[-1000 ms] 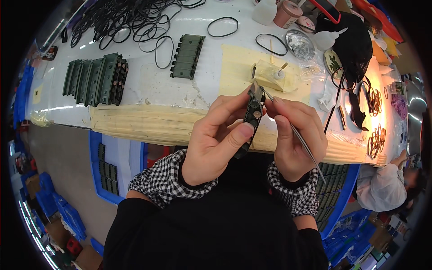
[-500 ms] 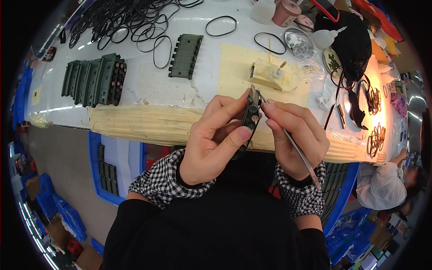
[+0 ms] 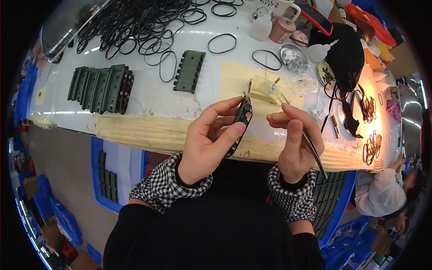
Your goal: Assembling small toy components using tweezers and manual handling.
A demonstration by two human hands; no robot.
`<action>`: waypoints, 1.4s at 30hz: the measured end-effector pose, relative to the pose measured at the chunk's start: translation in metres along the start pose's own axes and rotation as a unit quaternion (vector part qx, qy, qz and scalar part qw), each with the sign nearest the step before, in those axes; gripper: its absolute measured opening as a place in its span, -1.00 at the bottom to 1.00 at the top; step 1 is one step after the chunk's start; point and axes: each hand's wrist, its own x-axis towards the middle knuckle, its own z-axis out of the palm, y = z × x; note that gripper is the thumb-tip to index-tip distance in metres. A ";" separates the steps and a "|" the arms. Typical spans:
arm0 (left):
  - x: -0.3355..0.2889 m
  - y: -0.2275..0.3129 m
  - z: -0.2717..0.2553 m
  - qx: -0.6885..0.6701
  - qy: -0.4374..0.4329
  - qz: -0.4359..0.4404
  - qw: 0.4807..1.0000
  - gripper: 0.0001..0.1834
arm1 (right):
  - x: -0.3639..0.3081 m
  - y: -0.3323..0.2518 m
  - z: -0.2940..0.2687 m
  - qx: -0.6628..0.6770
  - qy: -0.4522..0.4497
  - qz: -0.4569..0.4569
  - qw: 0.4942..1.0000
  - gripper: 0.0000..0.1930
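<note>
My left hand (image 3: 204, 141) pinches a narrow dark green model tank hull (image 3: 243, 116) between thumb and fingers, tilted upright, with small wheels along its side. To its right, apart from the hull, my right hand (image 3: 300, 141) holds slim metal tweezers (image 3: 313, 151), their tip pointing up and away. Beyond both hands sits a yellow tape-covered block (image 3: 261, 92) with a small stick standing in it. Farther left lie a single green hull (image 3: 189, 72) and a row of similar green hulls (image 3: 96, 90) set side by side.
Black rubber bands (image 3: 130, 27) are heaped at the far left. A red-edged phone (image 3: 313, 18), a pink jar (image 3: 282, 29), a clear dish (image 3: 293, 58) and a black bag (image 3: 344, 58) crowd the far right. Blue trays (image 3: 120, 208) lie below the tape-padded table edge (image 3: 139, 130). Another person (image 3: 378, 191) sits at right.
My right hand has drawn back to the right, taking the tweezers away from the hull. My left hand has shifted slightly left and nearer, still gripping it. The whole view has moved a little.
</note>
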 end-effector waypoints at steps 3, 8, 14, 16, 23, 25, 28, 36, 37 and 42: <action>-0.001 0.001 0.002 -0.005 0.009 -0.005 1.000 -0.51 | 0.001 -0.005 0.002 0.021 -0.016 0.012 1.000 -0.83; -0.002 0.004 0.004 -0.023 0.010 -0.014 1.000 -0.52 | 0.000 -0.002 0.007 -0.046 -0.071 -0.045 0.995 -0.80; -0.004 0.001 0.000 -0.024 0.000 -0.033 0.999 -0.56 | 0.002 -0.001 0.007 -0.145 -0.081 -0.146 0.975 -0.90; -0.004 -0.007 -0.002 -0.029 -0.008 -0.007 1.000 -0.58 | 0.006 -0.002 0.008 -0.216 -0.090 -0.221 0.947 -0.89; 0.002 -0.010 -0.005 -0.271 -0.080 -0.139 0.949 -0.56 | 0.006 -0.003 0.003 -0.102 -0.002 -0.152 0.983 -0.88; 0.006 -0.014 -0.004 -0.284 -0.087 -0.140 0.944 -0.50 | 0.005 -0.002 -0.001 -0.071 0.036 -0.098 0.992 -0.81; 0.009 -0.017 -0.006 -0.290 -0.110 -0.138 0.941 -0.45 | 0.002 -0.004 -0.003 -0.057 0.035 -0.052 0.996 -0.76; 0.010 -0.014 -0.006 -0.337 -0.131 -0.135 0.922 -0.48 | -0.001 0.000 -0.004 -0.025 0.025 -0.028 0.999 -0.87; 0.010 -0.013 -0.006 -0.351 -0.132 -0.135 0.917 -0.50 | -0.001 0.000 -0.004 -0.021 0.026 -0.027 0.999 -0.87; 0.011 -0.011 -0.004 -0.370 -0.121 -0.152 0.908 -0.48 | -0.001 0.003 -0.003 -0.019 0.032 -0.022 0.999 -0.86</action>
